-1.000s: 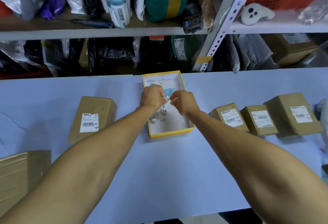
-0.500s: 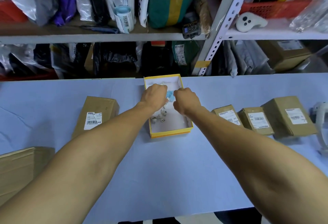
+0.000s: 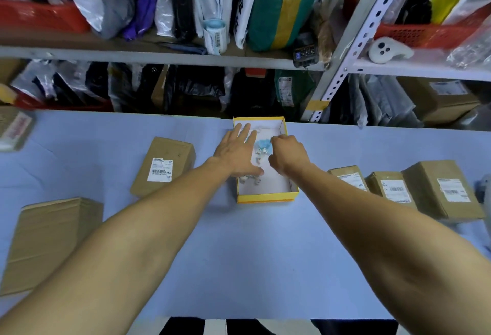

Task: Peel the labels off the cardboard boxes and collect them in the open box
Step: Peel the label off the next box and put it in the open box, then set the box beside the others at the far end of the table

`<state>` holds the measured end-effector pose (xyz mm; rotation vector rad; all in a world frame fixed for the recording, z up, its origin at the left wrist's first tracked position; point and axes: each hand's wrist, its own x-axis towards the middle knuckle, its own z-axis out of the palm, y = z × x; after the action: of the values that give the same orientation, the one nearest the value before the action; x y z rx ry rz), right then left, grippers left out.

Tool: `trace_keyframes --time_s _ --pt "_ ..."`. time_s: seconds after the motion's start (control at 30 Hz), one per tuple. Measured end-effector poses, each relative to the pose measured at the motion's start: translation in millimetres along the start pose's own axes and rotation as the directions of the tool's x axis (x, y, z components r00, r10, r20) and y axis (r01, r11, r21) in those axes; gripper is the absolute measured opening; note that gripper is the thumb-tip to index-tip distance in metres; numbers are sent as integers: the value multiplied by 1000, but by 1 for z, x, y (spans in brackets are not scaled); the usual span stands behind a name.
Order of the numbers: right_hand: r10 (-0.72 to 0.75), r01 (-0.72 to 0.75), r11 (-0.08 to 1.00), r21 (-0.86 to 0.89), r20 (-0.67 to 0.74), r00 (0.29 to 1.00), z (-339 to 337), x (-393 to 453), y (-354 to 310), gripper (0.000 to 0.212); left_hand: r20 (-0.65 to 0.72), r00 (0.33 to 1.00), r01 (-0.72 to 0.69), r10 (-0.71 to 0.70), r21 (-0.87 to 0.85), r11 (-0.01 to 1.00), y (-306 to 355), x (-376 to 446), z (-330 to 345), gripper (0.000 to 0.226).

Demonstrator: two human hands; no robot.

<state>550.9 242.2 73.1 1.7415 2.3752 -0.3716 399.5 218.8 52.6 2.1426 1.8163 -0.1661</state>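
Blue surface [image 3: 252, 255] below packed shelves, yellow open box [image 3: 265, 198] with crumpled labels [image 3: 261, 148], left hand [image 3: 236, 148] flat with fingers spread over it, right hand [image 3: 288, 154] curled, contents hidden, labelled cardboard boxes [image 3: 164, 166] either side.

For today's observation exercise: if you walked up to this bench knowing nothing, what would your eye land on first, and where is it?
First, the yellow box at the middle of the blue table, with both hands over it: the left hand spread flat, the right hand curled above crumpled labels. Next, the labelled cardboard boxes: one to the left, three in a row to the right.
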Motion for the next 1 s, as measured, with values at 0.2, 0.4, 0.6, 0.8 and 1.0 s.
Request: trace_keyframes --time_s 0.2,0.4,0.6,0.8,1.0 --pt "-56 55 998 -17 -12 998 7 -12 -64 41 -20 997 76 -77 -27 997 -47 -61 6 110" --pt "-133 135 987 87 -29 991 35 -40 -174 48 -50 980 192 -194 -47 980 -127 -146 24 114" --pt "-272 261 946 194 32 962 81 -83 -305 55 -73 938 332 -339 -97 938 -229 -258 50 118" --pt "-370 304 902 307 184 911 117 -129 -397 95 -4 870 471 -493 -285 835 -305 -364 73 129" --pt "-387 216 888 407 404 829 135 -143 -432 116 212 801 597 -559 -339 727 -344 -422 111 141"
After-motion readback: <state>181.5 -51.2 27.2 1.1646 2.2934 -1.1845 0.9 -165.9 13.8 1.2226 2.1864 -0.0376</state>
